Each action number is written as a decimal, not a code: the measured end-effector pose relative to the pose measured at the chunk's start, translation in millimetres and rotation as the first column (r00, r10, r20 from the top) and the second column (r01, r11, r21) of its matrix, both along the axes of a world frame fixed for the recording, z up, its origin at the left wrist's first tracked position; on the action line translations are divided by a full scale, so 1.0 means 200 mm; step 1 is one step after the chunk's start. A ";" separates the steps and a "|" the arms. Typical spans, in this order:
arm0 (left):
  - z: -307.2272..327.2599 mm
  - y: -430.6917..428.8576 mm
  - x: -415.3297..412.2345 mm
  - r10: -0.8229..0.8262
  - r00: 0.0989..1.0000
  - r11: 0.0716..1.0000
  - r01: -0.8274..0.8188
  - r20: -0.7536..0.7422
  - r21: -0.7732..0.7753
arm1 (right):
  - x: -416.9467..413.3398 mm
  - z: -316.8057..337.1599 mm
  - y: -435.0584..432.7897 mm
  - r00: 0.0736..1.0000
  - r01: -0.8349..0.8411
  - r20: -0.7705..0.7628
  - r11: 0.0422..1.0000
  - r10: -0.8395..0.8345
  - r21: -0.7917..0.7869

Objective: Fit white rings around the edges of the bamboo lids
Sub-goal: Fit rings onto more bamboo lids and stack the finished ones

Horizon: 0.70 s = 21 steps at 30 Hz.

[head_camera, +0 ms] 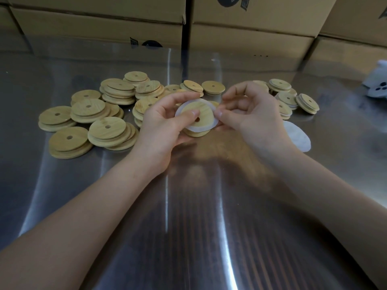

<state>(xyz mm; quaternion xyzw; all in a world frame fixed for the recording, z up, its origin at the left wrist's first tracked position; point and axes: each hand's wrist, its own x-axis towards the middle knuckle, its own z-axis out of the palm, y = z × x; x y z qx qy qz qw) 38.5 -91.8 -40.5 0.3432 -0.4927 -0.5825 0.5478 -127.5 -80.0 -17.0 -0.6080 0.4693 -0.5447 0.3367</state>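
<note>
Left hand (165, 120) grips a bamboo lid (199, 110) just above the surface, thumb pressed on the lid's face beside its centre hole, fingers curled over the far edge. Right hand (249, 116) pinches the white ring (195, 128) at the lid's right edge between thumb and forefinger, other fingers loosely bent above. The ring lies round the lid's raised face; at the right side it looks not fully seated, hard to tell. A second lid's rim shows right under the held one.

Behind and left of the hands is a pile of loose lids (106, 127), many overlapping or stacked, holes up. The hands hide the middle of the pile. A smaller group of lids (306, 102) lies behind the right hand, some showing the stepped underside. A spare white disc (297, 139) lies flat just right of the right wrist, partly covered by it. A white object (377, 88) at the far right edge, blurred, cannot tell what. Shiny metal surface (188, 227) under everything. Cardboard boxes (251, 28) stacked along the back.

Both forearms bare, coming in from the bottom corners and meeting at centre, palms turned toward each other.
</note>
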 end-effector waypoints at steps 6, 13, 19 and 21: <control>0.02 0.00 0.02 0.183 0.914 0.943 -0.059 0.361 -0.327 | -0.02 0.00 0.00 0.993 0.006 -0.119 0.998 -0.013 -0.060; -0.01 0.01 -0.01 0.288 0.803 0.898 -0.038 0.522 -0.438 | -0.02 0.01 -0.01 0.971 -0.004 -0.237 0.991 -0.028 -0.132; -0.01 0.00 -0.01 0.266 0.830 0.911 -0.051 0.490 -0.409 | -0.05 0.02 -0.02 0.979 0.011 -0.201 0.999 -0.019 -0.041; -0.01 0.00 -0.02 0.254 0.846 0.917 -0.058 0.468 -0.394 | -0.06 0.03 -0.02 0.988 -0.006 -0.153 1.000 0.008 0.011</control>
